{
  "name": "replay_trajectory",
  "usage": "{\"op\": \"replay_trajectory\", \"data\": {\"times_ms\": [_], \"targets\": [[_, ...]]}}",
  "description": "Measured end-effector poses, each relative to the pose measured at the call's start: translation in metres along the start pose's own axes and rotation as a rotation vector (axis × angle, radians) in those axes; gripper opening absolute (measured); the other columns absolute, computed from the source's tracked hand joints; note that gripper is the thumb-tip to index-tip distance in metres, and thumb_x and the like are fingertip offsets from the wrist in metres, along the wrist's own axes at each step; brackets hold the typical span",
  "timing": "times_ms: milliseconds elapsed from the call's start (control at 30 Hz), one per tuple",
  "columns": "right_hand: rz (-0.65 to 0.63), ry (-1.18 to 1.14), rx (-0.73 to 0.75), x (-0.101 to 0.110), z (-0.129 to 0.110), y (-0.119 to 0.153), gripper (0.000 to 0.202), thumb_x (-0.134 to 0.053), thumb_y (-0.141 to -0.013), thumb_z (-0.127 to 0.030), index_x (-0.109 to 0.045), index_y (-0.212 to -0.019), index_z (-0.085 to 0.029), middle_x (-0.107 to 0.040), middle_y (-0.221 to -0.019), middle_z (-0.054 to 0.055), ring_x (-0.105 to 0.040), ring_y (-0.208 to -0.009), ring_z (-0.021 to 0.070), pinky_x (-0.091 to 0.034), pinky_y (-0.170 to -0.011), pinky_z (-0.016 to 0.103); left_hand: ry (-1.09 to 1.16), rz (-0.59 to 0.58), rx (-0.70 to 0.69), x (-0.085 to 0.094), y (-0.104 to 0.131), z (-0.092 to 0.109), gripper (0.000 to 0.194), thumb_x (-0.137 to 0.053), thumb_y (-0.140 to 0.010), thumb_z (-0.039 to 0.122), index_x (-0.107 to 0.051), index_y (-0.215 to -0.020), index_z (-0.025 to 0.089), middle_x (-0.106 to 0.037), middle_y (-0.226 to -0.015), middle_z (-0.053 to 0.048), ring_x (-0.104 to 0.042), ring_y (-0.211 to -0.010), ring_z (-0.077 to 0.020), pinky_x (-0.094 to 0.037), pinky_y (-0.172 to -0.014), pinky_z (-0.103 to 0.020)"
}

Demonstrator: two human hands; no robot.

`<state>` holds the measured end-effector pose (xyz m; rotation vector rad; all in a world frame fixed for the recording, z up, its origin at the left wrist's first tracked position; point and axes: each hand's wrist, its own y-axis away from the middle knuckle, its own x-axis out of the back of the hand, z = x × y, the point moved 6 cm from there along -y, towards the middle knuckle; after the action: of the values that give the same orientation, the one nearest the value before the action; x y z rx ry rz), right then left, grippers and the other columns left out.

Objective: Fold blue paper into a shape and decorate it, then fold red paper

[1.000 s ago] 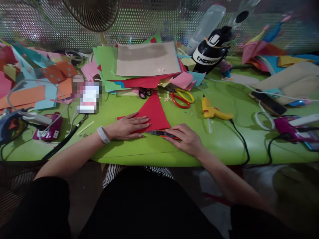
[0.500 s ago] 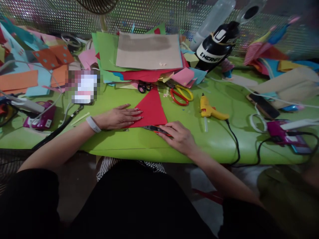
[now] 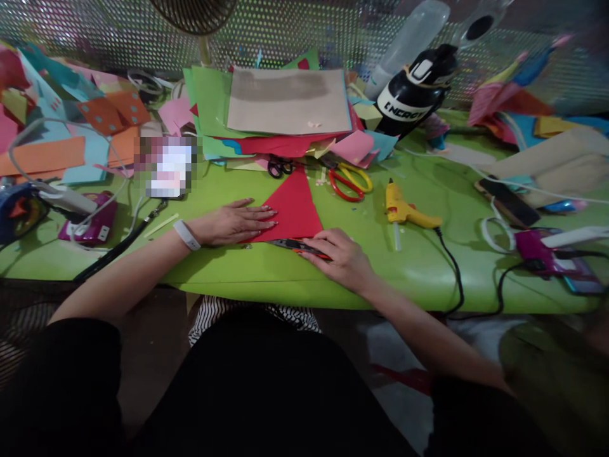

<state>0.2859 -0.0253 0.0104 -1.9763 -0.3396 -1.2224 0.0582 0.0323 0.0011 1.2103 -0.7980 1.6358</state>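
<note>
A red paper triangle (image 3: 295,206) lies on the green tabletop in front of me, its narrow tip pointing away. My left hand (image 3: 238,222) rests flat over its left part, fingers stretched out to the right. Along the paper's near edge, my right hand (image 3: 340,255) is closed around a slim utility knife (image 3: 285,244) with a dark body and orange-red trim. Its thin end points left; my fingers cover much of the handle. Scissors (image 3: 349,183) with red and yellow handles lie beyond the paper, and a yellow hot glue gun (image 3: 406,211) lies to the right.
A stack of coloured sheets (image 3: 290,101) stands at the back beside a black bottle (image 3: 409,95). A phone (image 3: 169,168) lies left, near a purple power strip (image 3: 90,219). Cords and another purple socket box (image 3: 535,254) are at the right. Paper cutouts (image 3: 47,152) crowd the left.
The whole view has shifted slightly, so things appear a little further right. Both hands keep their places on the paper and the knife, with little visible movement.
</note>
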Motion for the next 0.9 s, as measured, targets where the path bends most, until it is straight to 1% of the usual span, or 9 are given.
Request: {"op": "replay_trajectory", "data": {"times_ms": [133, 333, 400, 533, 600, 667, 733, 833, 900], "targets": [[0.01, -0.045, 0.031, 0.001, 0.0, 0.0, 0.018, -0.065, -0.094, -0.03, -0.072, -0.105, -0.018, -0.069, -0.09, 0.008, -0.063, -0.083, 0.0207, -0.055, -0.07, 0.035, -0.001, 0.004, 0.006, -0.001, 0.0, -0.001, 0.052, -0.024, -0.106, 0.035, -0.035, -0.155, 0.022, -0.026, -0.165, -0.004, -0.019, -0.153, -0.0158, -0.005, -0.125, -0.04], [0.005, 0.015, 0.014, -0.002, -0.006, -0.004, 0.021, -0.064, -0.094, -0.032, -0.072, -0.107, -0.017, -0.068, -0.092, 0.009, -0.063, -0.084, 0.0212, -0.056, -0.073, 0.035, 0.042, 0.0, 0.032, -0.004, -0.001, -0.001, 0.052, -0.027, -0.105, 0.036, -0.036, -0.155, 0.023, -0.026, -0.165, -0.004, -0.018, -0.153, -0.0165, -0.003, -0.125, -0.041], [-0.005, 0.022, 0.013, -0.004, -0.007, -0.004, 0.022, -0.062, -0.095, -0.033, -0.072, -0.107, -0.019, -0.068, -0.093, 0.009, -0.062, -0.085, 0.0212, -0.055, -0.074, 0.036, 0.08, 0.003, 0.031, 0.0, -0.002, 0.0, 0.052, -0.028, -0.105, 0.036, -0.035, -0.155, 0.023, -0.026, -0.165, -0.004, -0.018, -0.153, -0.0166, -0.003, -0.125, -0.042], [-0.027, 0.003, -0.02, -0.007, -0.003, -0.001, 0.023, -0.061, -0.096, -0.036, -0.073, -0.109, -0.022, -0.068, -0.093, 0.008, -0.062, -0.086, 0.0213, -0.055, -0.075, 0.036, 0.178, 0.019, 0.069, 0.018, 0.0, -0.002, 0.051, -0.03, -0.105, 0.032, -0.032, -0.156, 0.025, -0.024, -0.165, -0.003, -0.015, -0.154, -0.0193, -0.009, -0.125, -0.047], [-0.031, -0.003, -0.032, -0.007, -0.001, 0.001, 0.023, -0.061, -0.096, -0.037, -0.073, -0.109, -0.022, -0.067, -0.093, 0.008, -0.063, -0.087, 0.0217, -0.054, -0.075, 0.037, 0.186, -0.003, 0.096, 0.023, 0.004, -0.006, 0.051, -0.031, -0.104, 0.03, -0.035, -0.155, 0.027, -0.027, -0.164, -0.003, -0.018, -0.154, -0.0214, -0.009, -0.124, -0.05], [-0.033, 0.0, -0.035, -0.007, -0.002, 0.0, 0.024, -0.06, -0.096, -0.037, -0.073, -0.108, -0.022, -0.068, -0.094, 0.008, -0.063, -0.087, 0.0219, -0.054, -0.075, 0.037, 0.165, -0.05, 0.095, 0.021, 0.008, -0.007, 0.051, -0.033, -0.104, 0.029, -0.036, -0.154, 0.025, -0.028, -0.163, -0.004, -0.022, -0.153, -0.0219, -0.008, -0.125, -0.05], [-0.035, 0.002, -0.029, -0.008, -0.005, -0.002, 0.024, -0.06, -0.096, -0.037, -0.073, -0.108, -0.02, -0.068, -0.094, 0.009, -0.063, -0.087, 0.0219, -0.055, -0.075, 0.037, 0.121, -0.063, 0.083, 0.015, 0.012, -0.007, 0.051, -0.032, -0.103, 0.028, -0.036, -0.154, 0.023, -0.026, -0.164, -0.005, -0.021, -0.153, -0.0208, -0.007, -0.125, -0.048], [-0.03, -0.008, -0.013, -0.01, -0.012, -0.008, 0.025, -0.059, -0.097, -0.035, -0.072, -0.108, -0.017, -0.068, -0.094, 0.01, -0.063, -0.088, 0.0226, -0.056, -0.077, 0.037, 0.054, -0.003, 0.068, 0.007, 0.016, -0.007, 0.051, -0.033, -0.103, 0.027, -0.036, -0.154, 0.024, -0.026, -0.164, -0.005, -0.02, -0.153, -0.0195, -0.005, -0.125, -0.047], [-0.03, -0.014, -0.017, -0.013, -0.015, -0.012, 0.025, -0.058, -0.097, -0.035, -0.072, -0.107, -0.017, -0.068, -0.094, 0.01, -0.063, -0.088, 0.0228, -0.056, -0.077, 0.037, 0.03, 0.013, 0.06, 0.004, 0.016, -0.008, 0.051, -0.032, -0.104, 0.027, -0.036, -0.154, 0.025, -0.026, -0.164, -0.005, -0.021, -0.153, -0.019, -0.006, -0.125, -0.047]]}}
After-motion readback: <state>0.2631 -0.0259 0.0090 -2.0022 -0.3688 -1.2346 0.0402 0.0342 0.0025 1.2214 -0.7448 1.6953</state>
